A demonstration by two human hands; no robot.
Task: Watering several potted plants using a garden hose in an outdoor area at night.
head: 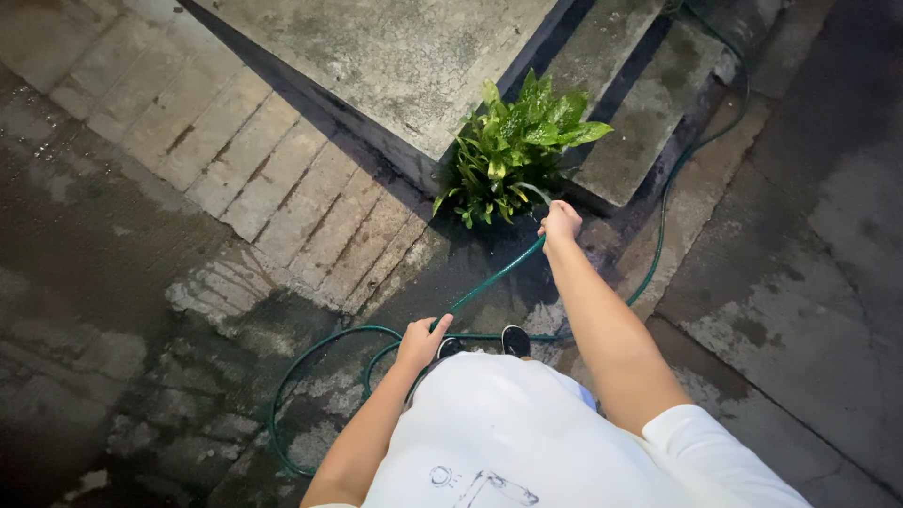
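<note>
Both arms reach forward, right hand [561, 222] and left hand [420, 341] gripping hose [489, 281].

At twelve o'clock the leafy plant [513, 150] blocks my right grip [561, 222], and the concrete block [395, 56] stands just behind it at eleven. At ten, the brick paving [254, 179] is open. The green hose [320, 357] loops over the wet ground at seven.

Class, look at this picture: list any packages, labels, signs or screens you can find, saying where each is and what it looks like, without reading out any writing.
There are no packages, labels, signs or screens.
Printed drawing: on the front of the person's white shirt, at the bottom edge of the view; a thin dark line sketch, partly cut off.
</note>
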